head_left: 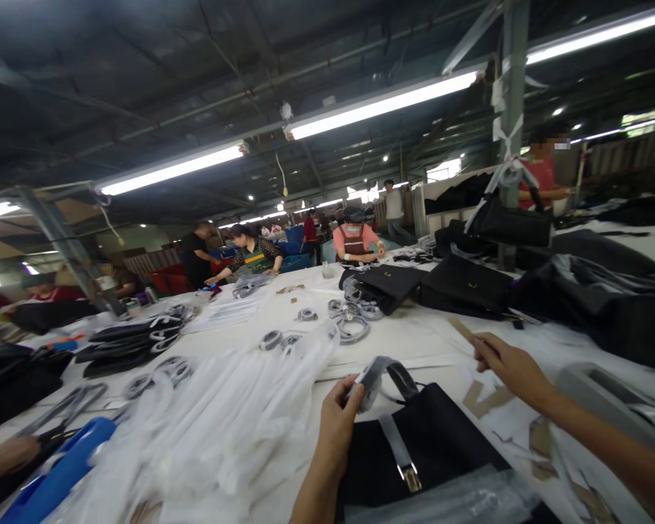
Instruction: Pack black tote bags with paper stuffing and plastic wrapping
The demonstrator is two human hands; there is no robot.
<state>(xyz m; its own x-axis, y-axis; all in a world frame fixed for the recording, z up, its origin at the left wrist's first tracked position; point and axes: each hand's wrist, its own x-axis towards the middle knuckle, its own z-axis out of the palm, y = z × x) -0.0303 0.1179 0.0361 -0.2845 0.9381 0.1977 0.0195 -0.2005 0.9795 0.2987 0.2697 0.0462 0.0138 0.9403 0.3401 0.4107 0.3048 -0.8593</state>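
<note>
A black bag (434, 429) lies on the white table in front of me, with a gold buckle (411, 478) on a strap wrapped in clear film. My left hand (341, 407) grips the bag's film-wrapped handle (372, 380) at its left side. Up and to the right of the bag, my right hand (496, 356) pinches a thin tan strip (462, 330). Clear plastic film (447, 502) covers the lower part of the bag.
White plastic sleeves (212, 429) are heaped left of the bag. Coiled wrapped straps (352, 327) and black bags (463, 284) lie beyond. Tan scraps (485, 397) and a grey container (616, 407) are at right. A co-worker's hand (8, 458) is at far left, near a blue object (60, 473).
</note>
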